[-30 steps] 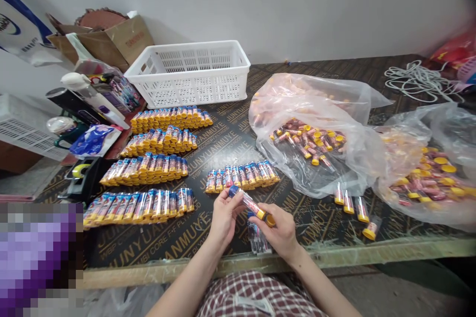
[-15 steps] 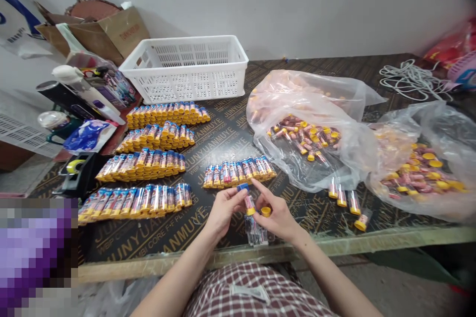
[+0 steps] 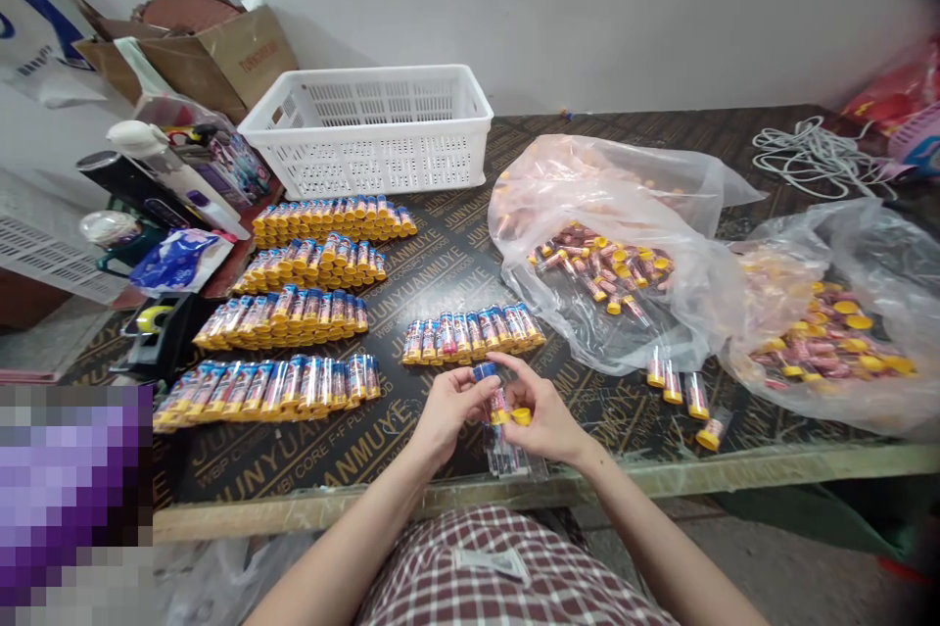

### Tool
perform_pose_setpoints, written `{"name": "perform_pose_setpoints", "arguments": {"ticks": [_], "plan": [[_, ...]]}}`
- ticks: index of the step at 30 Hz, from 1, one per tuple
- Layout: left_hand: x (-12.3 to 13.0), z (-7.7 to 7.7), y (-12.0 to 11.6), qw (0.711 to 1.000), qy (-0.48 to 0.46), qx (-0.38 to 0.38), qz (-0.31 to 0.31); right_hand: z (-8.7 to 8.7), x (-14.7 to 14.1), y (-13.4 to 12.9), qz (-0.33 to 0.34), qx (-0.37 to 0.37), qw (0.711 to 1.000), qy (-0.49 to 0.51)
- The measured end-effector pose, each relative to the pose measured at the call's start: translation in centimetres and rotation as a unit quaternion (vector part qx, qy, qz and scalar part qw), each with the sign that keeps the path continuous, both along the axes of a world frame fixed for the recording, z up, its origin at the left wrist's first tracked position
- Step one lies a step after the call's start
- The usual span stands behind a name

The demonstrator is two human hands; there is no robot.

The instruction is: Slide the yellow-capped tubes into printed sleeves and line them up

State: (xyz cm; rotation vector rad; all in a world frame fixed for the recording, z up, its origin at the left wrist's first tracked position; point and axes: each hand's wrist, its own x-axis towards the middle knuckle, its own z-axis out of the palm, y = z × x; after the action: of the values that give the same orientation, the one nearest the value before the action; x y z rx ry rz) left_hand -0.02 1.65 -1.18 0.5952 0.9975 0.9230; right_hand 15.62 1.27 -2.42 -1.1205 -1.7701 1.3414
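Observation:
My left hand [image 3: 449, 412] is closed on a small clear tube [image 3: 497, 405] with pink contents, a blue top and a yellow lower end, tilted slightly. At its right, my right hand [image 3: 552, 422] has a yellow cap [image 3: 521, 416] in its curled fingers, while its index finger reaches toward the blue top. Below the hands, near the table edge, lies a small pile of clear printed sleeves [image 3: 514, 461]. Just beyond the hands is a stacked row of labelled tubes [image 3: 474, 332] with yellow caps.
Several stacks of labelled tubes [image 3: 283, 317] stand at left, before a white basket [image 3: 382, 161]. Plastic bags of pink tubes [image 3: 609, 264] and yellow-capped tubes [image 3: 844, 332] lie at right. Loose tubes [image 3: 696, 396] are near the front edge. A tape dispenser [image 3: 158, 337] sits far left.
The yellow cap in my right hand is closer to the lower end of the tube. Both hands stay in nearly the same place, and the view has shifted slightly.

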Motion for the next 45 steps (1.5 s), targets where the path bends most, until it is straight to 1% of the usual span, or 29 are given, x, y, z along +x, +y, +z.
{"name": "perform_pose_setpoints", "arguments": {"ticks": [8, 15, 22, 34, 39, 42, 44, 45], "plan": [[0.0, 0.4, -0.1, 1.0, 0.001, -0.005, -0.005, -0.1, -0.1, -0.3, -0.007, 0.0, 1.0, 0.008], [0.0, 0.6, -0.1, 1.0, -0.013, -0.006, 0.007, -0.2, -0.3, -0.3, -0.011, -0.002, 1.0, 0.017], [0.1, 0.7, -0.2, 1.0, -0.02, -0.015, 0.002, -0.3, -0.3, -0.4, 0.002, -0.022, 0.999, 0.032], [0.1, 0.7, -0.1, 0.999, -0.038, -0.008, 0.003, -0.5, -0.3, -0.6, -0.009, -0.01, 1.0, 0.027], [0.2, 0.7, -0.3, 0.999, -0.034, -0.008, 0.002, -0.7, -0.3, -0.6, -0.009, 0.001, 1.0, 0.023], [0.1, 0.5, -0.4, 1.0, -0.024, -0.001, 0.0, -0.3, -0.4, -0.6, -0.012, 0.007, 1.0, 0.013], [-0.4, 0.3, 0.1, 1.0, 0.003, 0.013, -0.002, 0.1, -0.5, -0.6, -0.018, -0.002, 1.0, 0.02], [-0.9, 0.1, 0.6, 0.999, 0.03, 0.025, 0.001, 0.3, -0.4, -0.6, -0.026, -0.018, 0.999, 0.034]]}}
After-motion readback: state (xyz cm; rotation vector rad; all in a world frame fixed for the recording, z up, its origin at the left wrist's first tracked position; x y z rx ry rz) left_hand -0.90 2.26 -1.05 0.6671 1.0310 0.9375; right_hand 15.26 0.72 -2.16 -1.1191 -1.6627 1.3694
